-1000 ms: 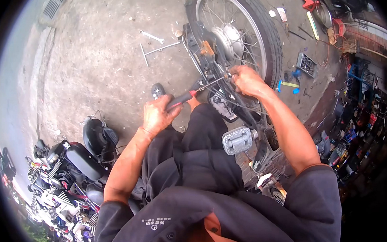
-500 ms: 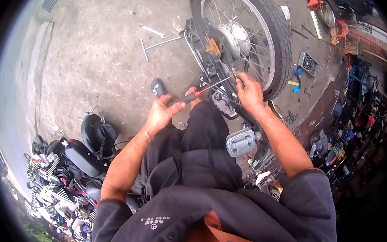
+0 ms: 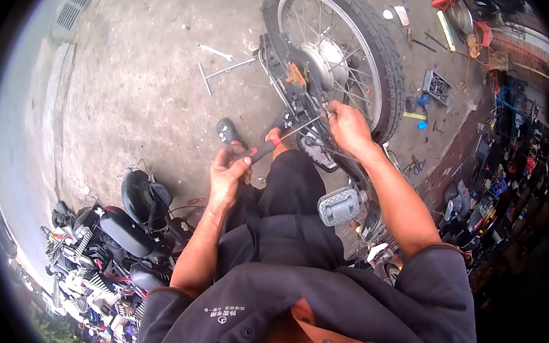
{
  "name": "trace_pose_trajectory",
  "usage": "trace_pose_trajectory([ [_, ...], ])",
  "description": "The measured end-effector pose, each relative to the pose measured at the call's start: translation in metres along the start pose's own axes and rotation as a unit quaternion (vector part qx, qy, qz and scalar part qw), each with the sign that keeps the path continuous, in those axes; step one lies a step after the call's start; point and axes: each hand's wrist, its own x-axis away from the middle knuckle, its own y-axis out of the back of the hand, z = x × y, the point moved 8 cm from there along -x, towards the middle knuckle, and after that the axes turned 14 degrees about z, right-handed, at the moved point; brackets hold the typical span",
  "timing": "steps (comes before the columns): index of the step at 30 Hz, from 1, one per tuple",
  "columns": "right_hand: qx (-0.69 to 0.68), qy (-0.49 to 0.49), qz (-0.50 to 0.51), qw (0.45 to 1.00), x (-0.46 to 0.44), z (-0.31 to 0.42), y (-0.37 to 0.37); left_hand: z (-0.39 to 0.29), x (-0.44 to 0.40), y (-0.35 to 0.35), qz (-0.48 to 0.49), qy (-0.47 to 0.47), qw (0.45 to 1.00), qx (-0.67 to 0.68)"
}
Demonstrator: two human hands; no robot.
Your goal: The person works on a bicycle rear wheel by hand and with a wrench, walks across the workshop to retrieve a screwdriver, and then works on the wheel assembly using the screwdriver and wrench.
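Observation:
My left hand (image 3: pixel 227 175) is closed around the end of a screwdriver (image 3: pixel 261 151) with a black and red handle. Its thin shaft slants up and right, the tip ending close to my right fingers. With fingertips pinched together, my right hand (image 3: pixel 352 131) works at the frame beside a spoked motorcycle wheel (image 3: pixel 390 72); whatever lies between those fingers is too small and covered to name. Above it, a rusty orange part (image 3: pixel 296 76) sits next to the metal hub (image 3: pixel 329 61). Below my right forearm is a grey footrest pedal (image 3: pixel 340 207).
An open-end wrench (image 3: pixel 215 52) and a T-handle wrench (image 3: pixel 227 69) lie on the concrete to the left. A tray of small parts (image 3: pixel 438 87) stands right of the tire. Parked scooters (image 3: pixel 126 230) crowd the lower left; shelves of tools (image 3: pixel 497 179) line the right.
My left hand has shifted slightly down, its fingers now curled more around the handle's end. My right hand stays at the frame, and the whole view has moved a little.

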Motion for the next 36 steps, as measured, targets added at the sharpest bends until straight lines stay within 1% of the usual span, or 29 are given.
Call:
trace_pose_trajectory([
  [2, 0.041, -0.014, 0.022, 0.999, -0.010, 0.003, 0.004, -0.001, 0.002, 0.005, -0.045, -0.058, 0.990, -0.117],
  [3, 0.052, -0.025, 0.032, 0.998, -0.014, 0.002, 0.005, -0.019, 0.003, 0.000, -0.059, -0.200, 0.939, -0.273],
  [4, 0.065, -0.036, 0.045, 0.996, -0.016, 0.001, 0.004, -0.013, -0.002, 0.004, -0.054, -0.187, 0.937, -0.289],
  [6, 0.032, -0.016, 0.023, 0.999, -0.010, 0.001, 0.004, -0.016, -0.006, 0.006, -0.044, -0.159, 0.932, -0.322],
  [7, 0.016, -0.005, 0.011, 1.000, -0.007, 0.002, 0.005, -0.003, -0.011, 0.017, -0.049, -0.051, 0.970, -0.234],
  [8, -0.031, 0.015, -0.022, 0.999, -0.002, -0.001, 0.004, 0.001, -0.011, 0.016, -0.051, 0.057, 0.987, -0.139],
  [9, -0.077, 0.034, -0.055, 0.995, 0.005, -0.010, -0.004, 0.013, -0.009, 0.013, -0.051, 0.163, 0.984, -0.042],
  [10, -0.126, 0.050, -0.085, 0.987, 0.009, -0.024, -0.015, 0.025, -0.007, 0.011, -0.048, 0.209, 0.977, 0.004],
  [11, -0.151, 0.090, -0.123, 0.977, 0.007, -0.039, -0.028, 0.037, -0.003, 0.009, -0.048, 0.255, 0.964, 0.050],
  [12, -0.150, 0.100, -0.132, 0.975, 0.006, -0.042, -0.033, 0.045, -0.002, 0.005, -0.046, 0.294, 0.950, 0.095],
  [14, -0.149, 0.125, -0.159, 0.968, 0.001, -0.047, -0.036, 0.037, -0.010, -0.001, -0.018, 0.285, 0.953, 0.101],
  [15, -0.160, 0.081, -0.116, 0.977, 0.001, -0.044, -0.033, 0.037, -0.012, -0.001, -0.013, 0.271, 0.956, 0.113],
  [16, -0.168, 0.092, -0.096, 0.977, 0.003, -0.033, -0.025, 0.038, -0.006, 0.000, -0.010, 0.262, 0.957, 0.124],
  [17, -0.113, 0.041, -0.048, 0.992, 0.009, -0.019, -0.017, 0.033, -0.006, 0.000, -0.006, 0.233, 0.958, 0.169],
  [18, -0.051, -0.001, -0.008, 0.999, 0.004, -0.008, -0.003, 0.024, -0.011, -0.002, 0.012, 0.196, 0.967, 0.165],
  [20, 0.057, -0.014, 0.018, 0.998, -0.013, 0.006, 0.008, 0.012, -0.006, -0.004, 0.039, 0.126, 0.979, 0.157],
  [21, 0.105, -0.025, 0.039, 0.993, -0.014, 0.008, 0.004, 0.006, -0.004, -0.004, 0.023, 0.085, 0.986, 0.141],
  [24, 0.060, -0.019, 0.031, 0.998, -0.015, 0.003, 0.005, -0.006, 0.001, 0.000, -0.013, 0.013, 0.999, -0.046],
  [25, 0.050, -0.026, 0.011, 0.998, -0.013, -0.001, 0.003, -0.011, 0.003, -0.002, -0.027, -0.021, 0.996, -0.079],
  [28, -0.048, -0.008, -0.031, 0.998, 0.003, -0.012, -0.005, 0.009, 0.006, 0.002, -0.055, 0.006, 0.998, -0.022],
  [29, -0.107, 0.029, -0.082, 0.991, 0.008, -0.024, -0.015, 0.026, 0.007, -0.001, -0.072, 0.088, 0.991, 0.075],
  [32, -0.163, 0.120, -0.177, 0.963, 0.011, -0.029, -0.026, 0.063, 0.012, -0.005, -0.055, 0.232, 0.950, 0.203],
  [33, -0.154, 0.097, -0.165, 0.969, 0.008, -0.032, -0.027, 0.065, 0.013, -0.005, -0.029, 0.254, 0.948, 0.189],
  [36, -0.103, 0.047, -0.068, 0.991, 0.004, -0.025, -0.014, 0.058, 0.010, -0.004, -0.065, 0.172, 0.955, 0.231],
])
